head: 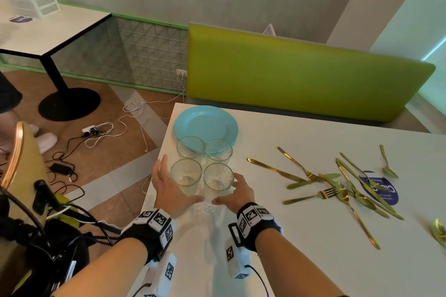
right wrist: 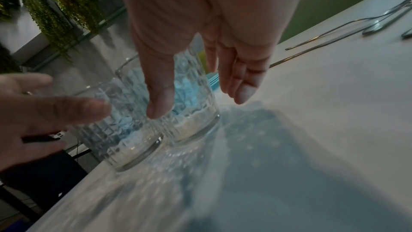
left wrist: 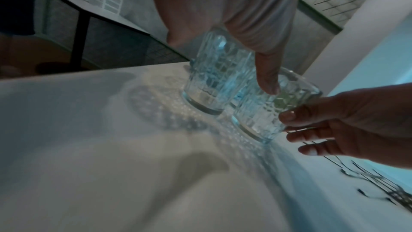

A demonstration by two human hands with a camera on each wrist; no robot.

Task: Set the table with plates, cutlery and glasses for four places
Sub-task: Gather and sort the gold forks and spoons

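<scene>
Four clear patterned glasses stand in a tight square near the left edge of the white table. My left hand cups the left side of the near-left glass, fingers straight, with its thumb against the glass fronts. On the other side, my right hand flanks the near-right glass; its thumb lies over the glass and its fingers hang straight beside it. A stack of turquoise plates sits just behind the glasses. Gold cutlery lies scattered to the right.
The table's left edge runs right beside my left hand. A green bench back lines the far side. A chair and floor cables are at left. A blue sticker lies under the cutlery.
</scene>
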